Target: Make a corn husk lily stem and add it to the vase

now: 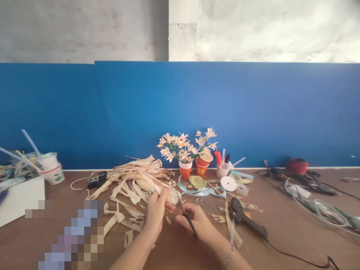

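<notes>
My left hand [157,208] is closed around a pale dried corn husk [172,195], pinched between thumb and fingers. In my right hand [198,221] is a pair of scissors [189,222] with dark handles. The blades point up and away, right beside the husk's edge; whether they touch it I cannot tell. Just beyond my left hand lies a heap of dried husks [140,168], with cut scraps [132,215] scattered on the near side.
Husk flowers [180,144] stand in red paper cups [185,171] against the blue partition [225,101]. A black glue gun [247,219] with its cord lies to the right. Pale blue ribbon [202,192], a white spool [228,183] and tangled cables [317,210] are on the brown table [281,232].
</notes>
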Demonstrator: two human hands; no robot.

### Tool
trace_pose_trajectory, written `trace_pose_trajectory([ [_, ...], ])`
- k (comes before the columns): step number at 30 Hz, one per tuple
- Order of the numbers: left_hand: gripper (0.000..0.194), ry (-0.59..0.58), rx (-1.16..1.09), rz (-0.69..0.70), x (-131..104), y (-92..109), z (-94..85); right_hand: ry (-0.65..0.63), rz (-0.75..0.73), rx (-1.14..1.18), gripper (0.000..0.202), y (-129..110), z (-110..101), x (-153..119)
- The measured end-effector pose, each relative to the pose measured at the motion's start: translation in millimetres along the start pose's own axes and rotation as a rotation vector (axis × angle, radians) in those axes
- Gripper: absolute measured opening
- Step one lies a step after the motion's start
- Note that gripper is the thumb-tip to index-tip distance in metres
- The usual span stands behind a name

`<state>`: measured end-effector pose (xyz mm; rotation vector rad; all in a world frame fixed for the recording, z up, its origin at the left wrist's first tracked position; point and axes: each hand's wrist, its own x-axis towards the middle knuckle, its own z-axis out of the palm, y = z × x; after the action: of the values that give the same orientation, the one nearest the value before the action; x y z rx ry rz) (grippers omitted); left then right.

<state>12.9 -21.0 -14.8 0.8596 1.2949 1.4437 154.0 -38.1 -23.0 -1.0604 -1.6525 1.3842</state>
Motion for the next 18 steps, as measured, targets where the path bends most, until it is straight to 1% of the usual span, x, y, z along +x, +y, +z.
trace_pose_trajectory([
  [5, 0.036, -0.006, 0.019, 0.004, 1.2, -0.1, -1.3, 0.022, -0.003, -0.017, 0.033, 3.2, -1.0, 1.2],
  [10, 0.035, -0.03, 0.039, 0.025, 3.7, 0.6, -2.4, -0.001, -0.007, -0.058, 0.033, 6.9, -4.1, 1.7],
  [13, 0.036, -0.036, 0.05, 0.023, 5.1, 1.0, -2.8, -0.008, -0.012, -0.084, 0.034, 5.4, -6.1, 1.2],
  [18, 0.038, -0.049, 0.058, 0.014, 7.6, 1.1, -3.3, -0.036, 0.026, -0.097, 0.034, 1.8, -9.0, 0.1],
])
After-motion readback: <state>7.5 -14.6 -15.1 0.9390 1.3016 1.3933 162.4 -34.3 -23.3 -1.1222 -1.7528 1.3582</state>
